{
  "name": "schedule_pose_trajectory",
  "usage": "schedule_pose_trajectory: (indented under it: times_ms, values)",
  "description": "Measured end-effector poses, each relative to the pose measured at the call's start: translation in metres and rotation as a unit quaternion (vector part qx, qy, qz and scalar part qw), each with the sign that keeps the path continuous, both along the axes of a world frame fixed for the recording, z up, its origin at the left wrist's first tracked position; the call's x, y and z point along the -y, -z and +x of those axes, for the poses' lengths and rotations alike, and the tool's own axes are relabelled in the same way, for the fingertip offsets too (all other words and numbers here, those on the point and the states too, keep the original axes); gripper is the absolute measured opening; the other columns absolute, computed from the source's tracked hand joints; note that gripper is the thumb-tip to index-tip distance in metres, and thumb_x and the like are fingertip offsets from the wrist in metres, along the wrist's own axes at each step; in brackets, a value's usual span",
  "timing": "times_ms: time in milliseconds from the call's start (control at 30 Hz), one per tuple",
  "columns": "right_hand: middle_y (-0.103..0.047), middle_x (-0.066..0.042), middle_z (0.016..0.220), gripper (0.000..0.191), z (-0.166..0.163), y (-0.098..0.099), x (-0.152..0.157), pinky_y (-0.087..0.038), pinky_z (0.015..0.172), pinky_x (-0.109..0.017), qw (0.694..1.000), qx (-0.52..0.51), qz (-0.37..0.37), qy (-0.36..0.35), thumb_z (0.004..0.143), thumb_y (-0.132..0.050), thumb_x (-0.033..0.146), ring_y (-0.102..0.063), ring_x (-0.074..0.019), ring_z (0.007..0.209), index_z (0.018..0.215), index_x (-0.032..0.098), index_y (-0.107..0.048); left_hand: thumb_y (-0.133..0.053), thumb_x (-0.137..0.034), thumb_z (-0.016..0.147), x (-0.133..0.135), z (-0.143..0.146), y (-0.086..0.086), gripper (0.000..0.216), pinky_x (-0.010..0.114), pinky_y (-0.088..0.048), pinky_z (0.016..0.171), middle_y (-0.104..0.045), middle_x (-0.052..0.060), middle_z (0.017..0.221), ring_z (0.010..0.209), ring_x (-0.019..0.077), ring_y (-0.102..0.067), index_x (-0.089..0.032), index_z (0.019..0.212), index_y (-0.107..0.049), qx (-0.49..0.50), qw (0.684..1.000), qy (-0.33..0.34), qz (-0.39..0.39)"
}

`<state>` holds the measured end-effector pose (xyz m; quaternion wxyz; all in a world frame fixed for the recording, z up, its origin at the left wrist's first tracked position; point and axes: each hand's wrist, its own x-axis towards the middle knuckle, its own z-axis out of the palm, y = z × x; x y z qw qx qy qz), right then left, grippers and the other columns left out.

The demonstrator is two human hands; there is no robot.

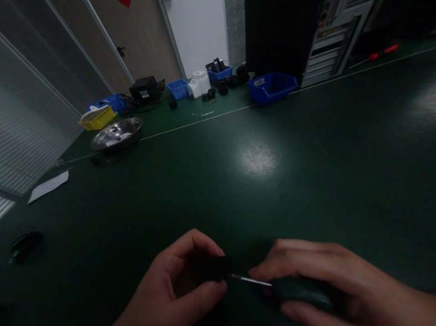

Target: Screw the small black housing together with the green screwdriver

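Black and blurred, the small part (216,267) sits pinched between thumb and fingers of the left hand (167,293), partly hidden by them; whether the tip of the screwdriver (302,290) enters it, I cannot tell. Green surface (203,177) stretches onward to a blue bin (272,89). The right hand (337,263) curls around the dark handle, the shaft slanting toward the part.

My left hand (162,302) pinches a small black part (215,268) low over the green table (330,177). In my right hand (346,269) I have a dark-handled screwdriver (304,293), its thin metal shaft angled up to the part's near end; I can't tell whether the tip is seated. Farther back I see a metal bowl (118,135), a yellow tray (98,119) and a dark blue bin (273,91).
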<state>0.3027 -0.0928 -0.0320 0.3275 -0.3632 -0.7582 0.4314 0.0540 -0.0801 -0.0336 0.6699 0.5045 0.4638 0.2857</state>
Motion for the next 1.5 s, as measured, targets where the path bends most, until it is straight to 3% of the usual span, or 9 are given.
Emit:
schedule_pose_trajectory:
  times_ms: [100, 267, 333, 467, 600, 733, 1000, 1267, 1500]
  values:
    - [-0.078, -0.003, 0.105, 0.045, -0.001, 0.002, 0.0, -0.06, 0.074, -0.019, 1.0, -0.001, 0.003, -0.005, 0.076, -0.069, 0.004, -0.073, -0.0211, 0.1, 0.113, 0.029, -0.072, -0.078, -0.021, 0.077, -0.001, 0.0, -0.002, 0.017, 0.023, -0.044, 0.067, -0.059, -0.001, 0.087, 0.078, 0.015, -0.055, -0.02, 0.087, -0.064, -0.001, 1.0, -0.013, 0.024]
    - [-0.078, -0.002, 0.105, 0.047, -0.001, 0.003, -0.004, -0.06, 0.077, -0.02, 1.0, -0.005, -0.002, -0.003, 0.076, -0.069, 0.003, -0.073, -0.0207, 0.101, 0.113, 0.031, -0.072, -0.075, -0.015, 0.081, -0.001, 0.002, -0.001, 0.012, 0.034, -0.049, 0.086, -0.066, 0.003, 0.112, 0.099, 0.0208, -0.066, -0.019, 0.084, -0.063, 0.063, 0.998, -0.024, 0.01]
    - [-0.078, -0.003, 0.109, 0.046, -0.001, 0.002, -0.004, -0.06, 0.078, -0.021, 1.0, -0.008, -0.009, 0.008, 0.076, -0.069, 0.002, -0.072, -0.0214, 0.104, 0.112, 0.03, -0.073, -0.073, -0.014, 0.083, -0.001, 0.002, 0.0, 0.013, 0.033, -0.05, 0.085, -0.069, 0.003, 0.107, 0.095, 0.0197, -0.068, -0.019, 0.083, -0.061, 0.081, 0.997, -0.017, 0.003]
    - [-0.079, -0.001, 0.102, 0.05, -0.001, 0.001, 0.0, -0.059, 0.076, -0.02, 0.999, -0.032, -0.018, -0.036, 0.075, -0.069, -0.001, -0.074, -0.0189, 0.096, 0.113, 0.031, -0.073, -0.071, -0.011, 0.085, 0.0, 0.002, 0.0, 0.014, 0.03, -0.05, 0.083, -0.07, 0.001, 0.103, 0.093, 0.0175, -0.066, -0.021, 0.091, -0.063, 0.04, 0.999, 0.022, 0.03]
    - [-0.076, -0.002, 0.109, 0.053, 0.0, 0.002, -0.002, -0.058, 0.081, -0.022, 0.999, -0.024, -0.024, -0.002, 0.078, -0.064, -0.003, -0.071, -0.0195, 0.105, 0.119, 0.03, -0.069, -0.07, -0.007, 0.084, 0.003, 0.002, 0.001, 0.022, 0.032, -0.048, 0.086, -0.068, 0.002, 0.106, 0.101, 0.0204, -0.063, -0.023, 0.099, -0.067, -0.001, 0.997, 0.059, 0.058]
    - [-0.077, -0.003, 0.102, 0.046, 0.001, 0.004, -0.006, -0.058, 0.079, -0.022, 0.998, -0.028, -0.027, -0.048, 0.076, -0.068, 0.0, -0.073, -0.0195, 0.097, 0.114, 0.027, -0.072, -0.07, -0.001, 0.081, 0.004, 0.004, 0.001, 0.023, 0.032, -0.049, 0.089, -0.068, 0.002, 0.109, 0.103, 0.0206, -0.064, -0.022, 0.092, -0.068, 0.014, 0.996, 0.05, 0.067]
    - [-0.077, -0.006, 0.109, 0.044, 0.001, 0.001, 0.0, -0.058, 0.078, -0.021, 1.0, 0.005, -0.019, -0.022, 0.077, -0.065, -0.001, -0.071, -0.0214, 0.104, 0.112, 0.026, -0.073, -0.071, -0.003, 0.083, 0.005, 0.004, 0.0, 0.019, 0.031, -0.052, 0.087, -0.066, 0.001, 0.112, 0.096, 0.018, -0.069, -0.021, 0.085, -0.067, 0.052, 0.996, 0.028, 0.061]
    - [-0.079, -0.003, 0.104, 0.045, 0.0, 0.004, 0.0, -0.06, 0.073, -0.02, 1.0, 0.001, -0.004, -0.006, 0.077, -0.068, 0.004, -0.074, -0.0206, 0.095, 0.113, 0.03, -0.073, -0.063, -0.003, 0.088, 0.006, 0.0, -0.001, 0.034, 0.031, -0.051, 0.095, -0.065, 0.0, 0.127, 0.118, 0.0215, -0.062, -0.031, 0.107, -0.068, -0.022, 0.981, 0.09, 0.17]
    - [-0.079, -0.008, 0.091, 0.023, -0.012, -0.012, -0.007, -0.063, 0.071, -0.028, 0.996, 0.07, 0.047, 0.016, 0.085, -0.07, 0.032, -0.075, -0.0246, 0.085, 0.107, 0.03, -0.077, -0.063, -0.006, 0.09, 0.001, -0.003, -0.001, 0.041, 0.031, -0.051, 0.095, -0.066, 0.0, 0.126, 0.114, 0.021, -0.064, -0.036, 0.117, -0.061, -0.033, 0.955, 0.154, 0.251]
